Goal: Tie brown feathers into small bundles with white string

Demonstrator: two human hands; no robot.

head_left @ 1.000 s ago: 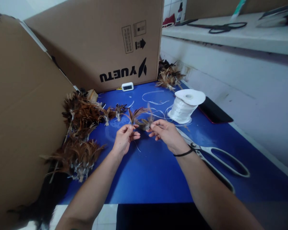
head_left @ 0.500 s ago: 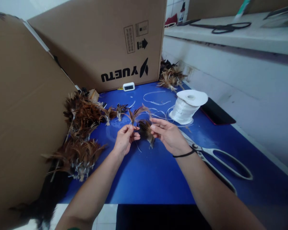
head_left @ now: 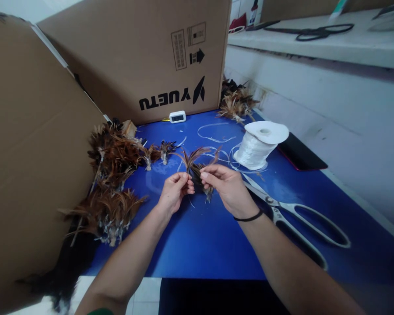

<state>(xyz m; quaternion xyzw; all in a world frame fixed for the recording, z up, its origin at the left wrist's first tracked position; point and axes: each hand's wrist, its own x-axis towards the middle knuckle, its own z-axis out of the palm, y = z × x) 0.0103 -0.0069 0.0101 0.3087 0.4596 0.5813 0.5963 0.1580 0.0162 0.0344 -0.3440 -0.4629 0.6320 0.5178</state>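
My left hand (head_left: pixel 179 189) is closed in a pinch on the base of a small bunch of brown feathers (head_left: pixel 189 157), whose tips fan out upward. Just to its right, my right hand (head_left: pixel 223 181) pinches a single brown feather (head_left: pixel 216 154); its tip shows above the fingers. The two sets of fingertips are close together but apart. Behind and below them, a darker feather bundle (head_left: pixel 209 192) lies on the blue table, partly hidden by my right hand. A thin thread end (head_left: pixel 191 202) shows below my left fingers.
A spool of clear white string (head_left: pixel 258 148) stands at right, loose strands beside it. Large scissors (head_left: pixel 276 203) lie under my right forearm, near a black phone (head_left: pixel 302 151). Feather heaps (head_left: pixel 114 210) line the left side. Cardboard boxes (head_left: pixel 118 57) wall the back and left.
My right hand has moved left, closer to the bunch in my left hand, bringing the feather with it. My left hand keeps its pinch. The view has shifted slightly.
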